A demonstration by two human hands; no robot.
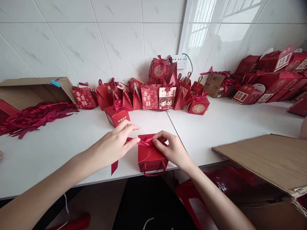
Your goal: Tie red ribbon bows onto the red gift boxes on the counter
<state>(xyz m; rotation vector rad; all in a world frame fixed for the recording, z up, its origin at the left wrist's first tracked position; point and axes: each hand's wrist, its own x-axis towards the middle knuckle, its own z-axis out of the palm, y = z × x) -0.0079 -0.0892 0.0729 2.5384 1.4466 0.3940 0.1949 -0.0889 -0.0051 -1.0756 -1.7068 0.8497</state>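
Observation:
A red gift box [152,158] with a twisted rope handle sits at the table's front edge, a red ribbon [146,141] gathered on its top. My right hand [171,148] pinches the ribbon at the right of the knot. At the box's upper left is my left hand [120,140], fingers spread, its thumb tip touching the ribbon. The ribbon's tail [114,167] hangs below that hand. Just behind my left hand stands a smaller red box [118,115] with a bow.
Red boxes and bags [150,97] line the white table [96,127] along the tiled wall. Loose ribbons [35,118] lie beside a cardboard box [40,92] at left. More red boxes [271,80] are stacked at right, near a cardboard flap [259,156]. Part of another person [304,128] shows at the right edge.

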